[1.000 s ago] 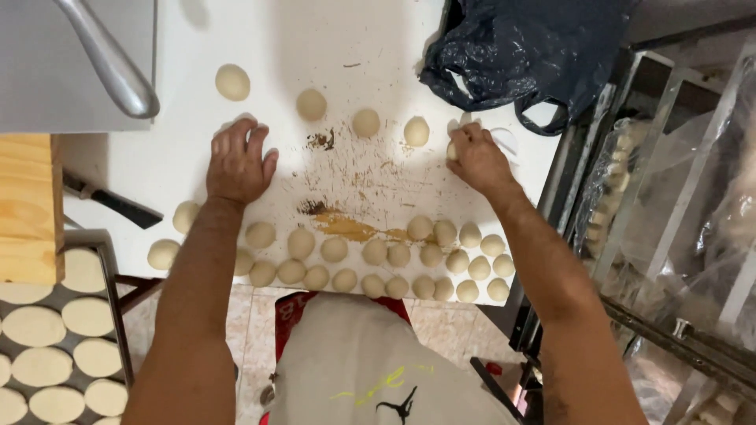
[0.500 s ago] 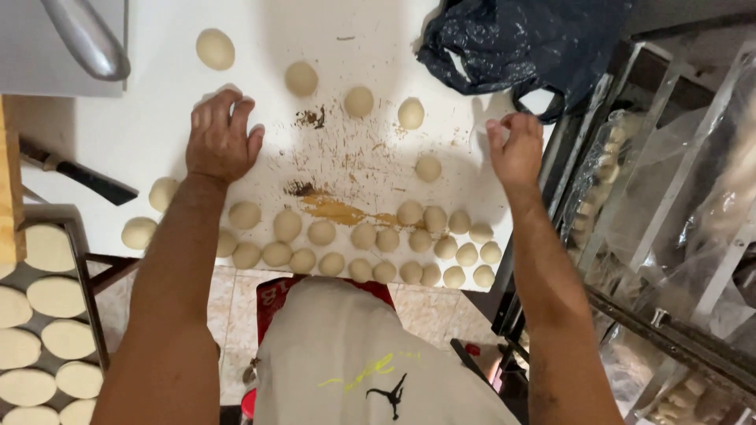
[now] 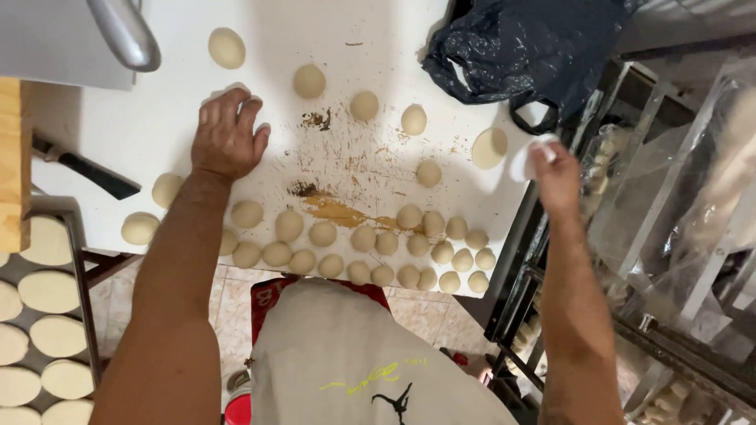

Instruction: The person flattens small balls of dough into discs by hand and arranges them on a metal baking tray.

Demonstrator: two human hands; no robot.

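My left hand lies flat, fingers spread, over a pale dough ball on the white scratched worktable. Right hand off the table's right edge pinches a flattened pale dough disc.

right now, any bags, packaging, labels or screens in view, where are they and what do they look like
Dark plastic bag: top right of the white table, crumpled, glossy blue-black, loop handle hanging over the edge.
Clear plastic sheeting: over the metal rack on the right, wrinkled, see-through.
No labels, signs or screens show.
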